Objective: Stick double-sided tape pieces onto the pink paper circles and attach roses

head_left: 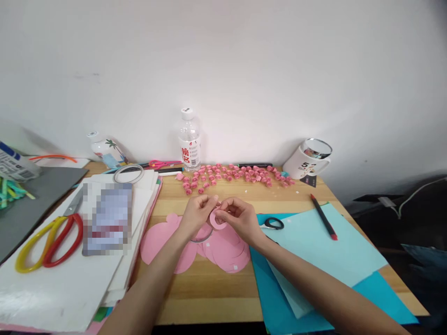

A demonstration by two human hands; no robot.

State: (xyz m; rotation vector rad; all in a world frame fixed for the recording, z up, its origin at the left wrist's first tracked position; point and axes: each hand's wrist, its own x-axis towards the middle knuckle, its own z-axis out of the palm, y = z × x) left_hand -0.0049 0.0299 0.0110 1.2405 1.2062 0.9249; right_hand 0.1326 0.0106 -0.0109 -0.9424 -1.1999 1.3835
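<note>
Both hands meet over the middle of the wooden table (pixel 216 293). My left hand (pixel 197 213) and my right hand (pixel 239 217) pinch a curled pink paper strip (pixel 218 220) between their fingertips, forming a loop. Under the hands lie several flat pink paper circles (pixel 226 251). A row of many small rolled pink paper roses (pixel 233 176) stretches across the back of the table, behind the hands.
A stack of white sheets (pixel 52 284) on the left carries yellow and red scissors (pixel 47 242) and a tape ring (pixel 129 173). Blue paper sheets (pixel 324 251) with a red pen (pixel 324 217) and black scissors (pixel 274 224) lie right. A water bottle (pixel 189 139) and a white mug (pixel 309 160) stand by the wall.
</note>
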